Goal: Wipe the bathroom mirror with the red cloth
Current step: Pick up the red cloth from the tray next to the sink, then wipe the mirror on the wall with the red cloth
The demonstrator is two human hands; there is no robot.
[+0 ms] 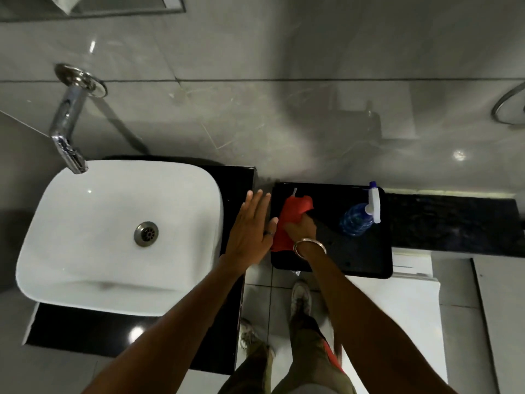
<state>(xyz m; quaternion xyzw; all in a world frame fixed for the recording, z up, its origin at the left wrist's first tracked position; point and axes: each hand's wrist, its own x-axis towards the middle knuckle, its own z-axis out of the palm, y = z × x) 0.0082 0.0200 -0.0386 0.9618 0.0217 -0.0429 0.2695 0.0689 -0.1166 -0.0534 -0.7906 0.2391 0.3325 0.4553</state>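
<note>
The red cloth (287, 223) lies on the left part of a black tray (369, 260), and the person's right hand (301, 224) sits on top of it with the fingers curled down into the cloth. It looks like the hand is closing on the cloth, but the fingertips are hidden, so one cannot tell if the hold is firm yet. The left hand (251, 226) is flat and spread wide, holding nothing, over the dark counter (235, 189) between the white sink (56, 223) and the tray. A spray bottle (359, 216) stands on the right part of the same tray, near the cloth but not touching it. If the cloth is pulled up fast, a loose corner could swing over and knock the bottle down. If the hold is weak, the cloth could slip out and drop to the floor by the person's shoes. The tray looks like it sticks out past what it rests on, so a hard push down could tip it. Only a small bit of the mirror (93, 7) shows at the top left, well apart from the cloth, so the wiping has not begun.
</note>
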